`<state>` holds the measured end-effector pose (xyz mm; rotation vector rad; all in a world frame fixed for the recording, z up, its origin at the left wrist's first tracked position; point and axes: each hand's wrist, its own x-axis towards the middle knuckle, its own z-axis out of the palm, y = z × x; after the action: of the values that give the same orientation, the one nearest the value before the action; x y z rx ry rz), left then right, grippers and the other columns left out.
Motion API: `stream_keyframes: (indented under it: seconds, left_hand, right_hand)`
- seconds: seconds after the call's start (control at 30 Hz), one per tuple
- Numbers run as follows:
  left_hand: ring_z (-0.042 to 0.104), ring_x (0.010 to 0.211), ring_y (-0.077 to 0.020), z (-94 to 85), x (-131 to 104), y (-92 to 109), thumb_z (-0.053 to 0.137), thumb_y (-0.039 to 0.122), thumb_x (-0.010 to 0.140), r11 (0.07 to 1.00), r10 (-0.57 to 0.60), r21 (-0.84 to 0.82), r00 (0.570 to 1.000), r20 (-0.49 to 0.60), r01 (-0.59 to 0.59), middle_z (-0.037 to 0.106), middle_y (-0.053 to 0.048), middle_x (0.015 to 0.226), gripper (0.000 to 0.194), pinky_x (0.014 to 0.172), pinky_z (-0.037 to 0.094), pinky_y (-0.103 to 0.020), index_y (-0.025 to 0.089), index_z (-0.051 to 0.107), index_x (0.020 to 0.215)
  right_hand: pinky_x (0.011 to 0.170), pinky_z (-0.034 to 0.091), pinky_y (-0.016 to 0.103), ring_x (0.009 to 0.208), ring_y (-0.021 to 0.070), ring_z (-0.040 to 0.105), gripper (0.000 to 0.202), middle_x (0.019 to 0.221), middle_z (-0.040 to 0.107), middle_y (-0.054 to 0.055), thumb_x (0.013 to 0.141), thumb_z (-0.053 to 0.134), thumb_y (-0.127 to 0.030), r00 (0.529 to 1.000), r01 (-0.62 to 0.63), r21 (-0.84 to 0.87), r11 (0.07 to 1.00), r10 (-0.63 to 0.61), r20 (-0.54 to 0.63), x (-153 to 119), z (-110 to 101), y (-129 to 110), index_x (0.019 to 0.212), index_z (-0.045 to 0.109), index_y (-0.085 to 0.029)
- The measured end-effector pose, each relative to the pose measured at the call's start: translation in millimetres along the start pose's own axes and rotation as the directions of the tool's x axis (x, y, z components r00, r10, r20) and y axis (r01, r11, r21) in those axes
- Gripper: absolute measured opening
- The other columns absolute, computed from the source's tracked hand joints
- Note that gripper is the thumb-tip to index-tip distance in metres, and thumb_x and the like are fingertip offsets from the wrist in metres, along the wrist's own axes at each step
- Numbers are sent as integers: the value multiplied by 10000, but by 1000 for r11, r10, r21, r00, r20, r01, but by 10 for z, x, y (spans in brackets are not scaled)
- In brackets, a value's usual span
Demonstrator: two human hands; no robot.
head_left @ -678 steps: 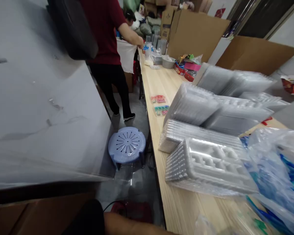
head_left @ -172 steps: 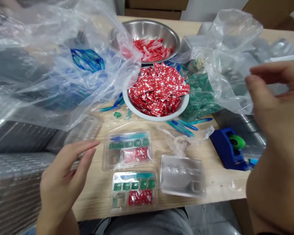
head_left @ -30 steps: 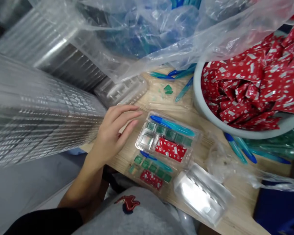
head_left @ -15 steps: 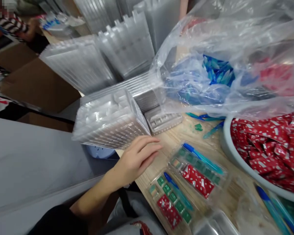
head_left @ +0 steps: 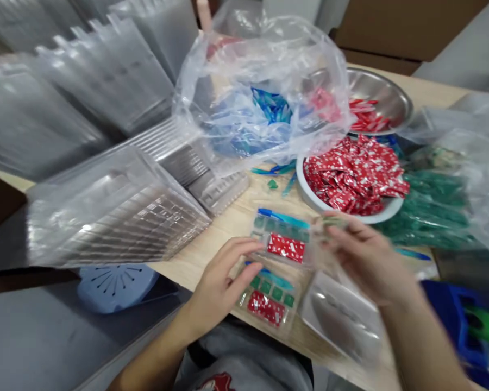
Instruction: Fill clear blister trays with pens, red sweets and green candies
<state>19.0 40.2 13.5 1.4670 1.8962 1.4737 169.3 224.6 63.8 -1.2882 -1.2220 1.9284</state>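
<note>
Clear plastic is what you handle here, and it is slippery and springy, so the main risk is the filled pack [head_left: 282, 239] twisting between your hands and spilling its small green pieces, its red packet and its blue pen onto the table [head_left: 224, 228]. Nearest to you, a second filled pack [head_left: 267, 296] lies flat at the table's edge, just under your left hand [head_left: 220, 285], and an empty clear tray [head_left: 342, 320] sits beside it under your right forearm; a careless elbow or wrist could push either one off the edge into your lap. Your left hand comes in from below with the fingers [head_left: 244, 251] loosely curled and slightly apart, thumb and forefinger touching the near left corner of the upper pack. Your right hand [head_left: 367, 260] reaches in from the right, blurred, its fingers bent and seemingly pinching the pack's right edge; I cannot tell how firm that grip is. If only one corner is held, the lid may pop. Farther back, the white bowl [head_left: 309, 196] of red packets stands close behind the pack, and the loose clear bag [head_left: 264, 92] of blue pens sags over the bowl's rim; a snagged sleeve could drag it. The stack of empty trays [head_left: 118, 212] on your left leans over the table's edge.
</note>
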Motion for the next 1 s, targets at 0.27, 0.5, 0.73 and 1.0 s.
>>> stream_keyframes:
  seconds: [0.27,0.5,0.73,1.0]
  left_hand:
    - [607,879,-106,140,-131,-29,615,216,915,987,-97,-123,993,67,104,578,-16,1051,247,806,545,-218,273,542,1144]
    - [627,955,-127,56,-81,-6,592,192,920,993,-78,-81,993,89,86,613,1,998,143,850,559,-249,266,559,1038]
    - [659,934,-156,-118,-57,20,546,210,948,991,-36,131,994,108,22,657,-23,987,158,802,603,-280,278,533,1090]
    - [605,933,-214,-1308,40,292,549,228,950,491,149,865,969,-196,100,664,-53,1019,206,802,488,-358,205,607,1146]
  right_hand:
    - [723,533,138,769,75,687,244,846,759,-34,692,868,-305,969,-92,303,949,15,246,-452,470,831,912,764,-290]
    - [740,543,155,792,97,692,236,884,762,-16,717,858,-320,979,-72,271,960,16,204,-498,478,922,933,766,-299]
    - [737,593,207,796,141,712,276,906,762,29,704,863,-345,968,-208,268,941,158,196,-484,495,1045,955,769,-278]
    - [783,629,295,837,232,739,359,935,757,69,582,924,-378,953,-292,153,944,273,132,-343,394,957,877,773,-240]
